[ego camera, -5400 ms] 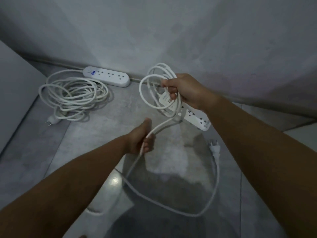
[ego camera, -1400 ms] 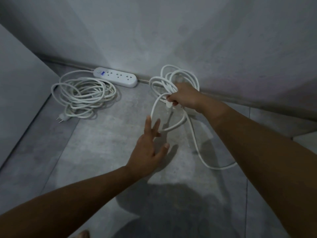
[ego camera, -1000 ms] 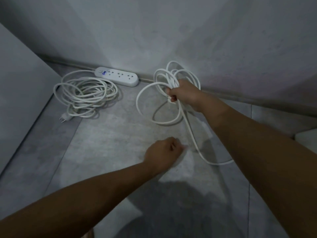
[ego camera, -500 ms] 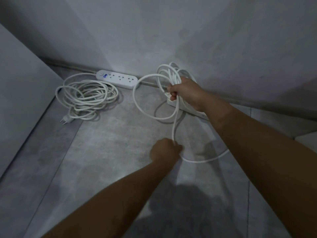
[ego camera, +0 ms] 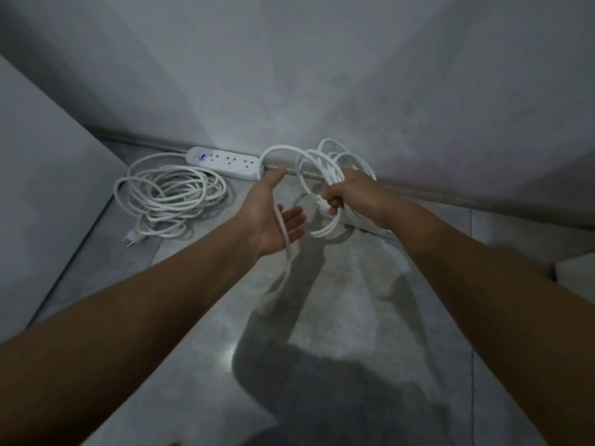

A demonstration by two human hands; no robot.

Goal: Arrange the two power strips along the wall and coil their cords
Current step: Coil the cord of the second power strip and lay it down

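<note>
One white power strip [ego camera: 225,162] with a blue light lies against the wall, its coiled cord [ego camera: 170,194] and plug [ego camera: 132,240] on the floor in front of it. My right hand [ego camera: 351,194] grips a bundle of loops of the second cord [ego camera: 325,162], held just above the floor near the wall. My left hand [ego camera: 273,214] is raised beside it, palm up and fingers straight, with the same cord running across the palm and hanging down to the floor. A bit of the second power strip [ego camera: 370,225] shows under my right wrist; the rest is hidden.
A grey wall with a skirting strip [ego camera: 450,196] runs along the back. A flat grey panel [ego camera: 38,188] closes the left side. A pale object [ego camera: 576,272] sits at the right edge. The floor is grey tile [ego camera: 206,317].
My left hand has risen from the floor with the cord and opened, carrying a new loop up beside my right hand. The right hand still holds the bundle.
</note>
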